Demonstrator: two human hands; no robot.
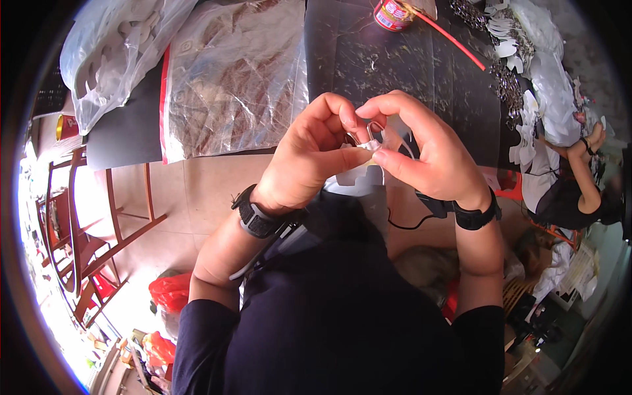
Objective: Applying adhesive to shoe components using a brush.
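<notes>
Left hand (313,148) and right hand (426,150) pinch a small white piece (372,145) between them | thin loop (370,128) at its edge, fastening I can't make out | white cutouts (505,49), far right of grip, seemingly unworked

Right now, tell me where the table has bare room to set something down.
Dark tabletop between the clear plastic sheet, red can and red stick, beyond the left hand and right hand, looks mostly free, though specked. A smaller patch lies between the cloudy bag and the sheet's red edge. The right side is crowded: metal pieces, white cutouts, white plastic.
</notes>
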